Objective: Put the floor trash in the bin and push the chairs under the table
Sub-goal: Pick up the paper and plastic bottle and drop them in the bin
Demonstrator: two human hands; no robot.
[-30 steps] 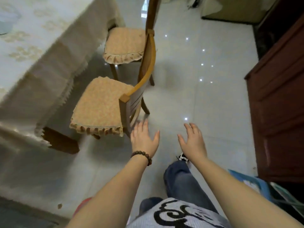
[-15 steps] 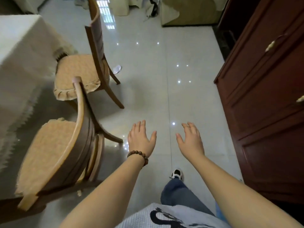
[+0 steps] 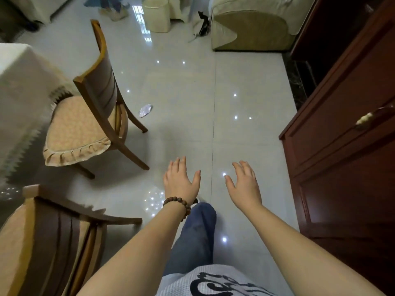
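The shiny floor (image 3: pixel 192 92) fills most of the room. The desk (image 3: pixel 19 82) with its pale cloth stands on the left side of this floor. A dark red cupboard (image 3: pixel 342 167) stands on the right side of the floor, far from the desk. A sofa (image 3: pixel 252 24) sits at the far end of the floor, well past the desk.

The far chair (image 3: pixel 89 116) stands just beside the desk, with the front of its soft seat under the edge of the cloth and its back pointing out into the room. The near chair (image 3: pixel 49 242) is closer to the person than the desk, and only part of it shows, so I cannot tell how far under the desk it sits.

A pale bin (image 3: pixel 157 17) stands at the far end of the floor, well away from the desk and near the sofa.

The left hand (image 3: pixel 181 182) wears a bead bracelet (image 3: pixel 177 206) and hangs over the floor, on the room side of the chairs. The right hand (image 3: pixel 243 184) is further from the desk, next to the left one. The fingers of both hands are spread wide and hold nothing.

The floor trash (image 3: pixel 145 110), a small crumpled scrap, lies on the floor just behind the far chair's back leg, well away from the bin
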